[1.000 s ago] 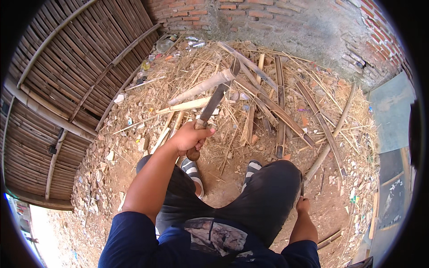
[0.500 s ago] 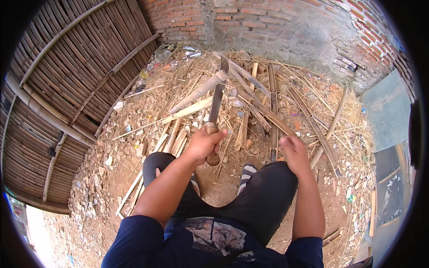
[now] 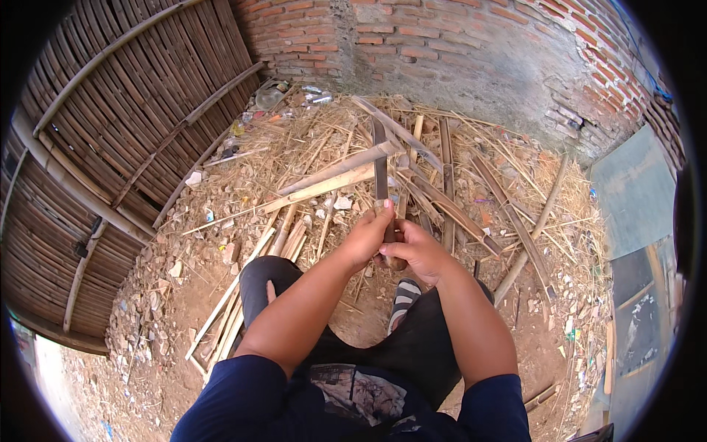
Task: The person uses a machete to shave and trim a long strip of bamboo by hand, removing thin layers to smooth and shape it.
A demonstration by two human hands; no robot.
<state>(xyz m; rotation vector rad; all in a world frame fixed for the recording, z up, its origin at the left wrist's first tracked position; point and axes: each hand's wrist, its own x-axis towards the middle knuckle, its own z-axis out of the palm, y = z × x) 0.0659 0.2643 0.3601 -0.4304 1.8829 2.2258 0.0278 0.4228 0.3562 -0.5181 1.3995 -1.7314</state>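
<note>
One long knife (image 3: 381, 177), dark-bladed, lies at the centre of the frame, blade toward the upper edge; the left hand (image 3: 367, 236) is wrapped round its handle. The right hand (image 3: 418, 253) has its fingers at the handle's lower end, grip uncertain. Split bamboo pieces (image 3: 331, 184) lie scattered across the middle; a brick wall (image 3: 442, 44) spans the top.

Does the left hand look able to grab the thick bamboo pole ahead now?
Probably not: the left hand grips the knife and would need to let go first, though the bamboo pole looks mostly uncovered.
</note>
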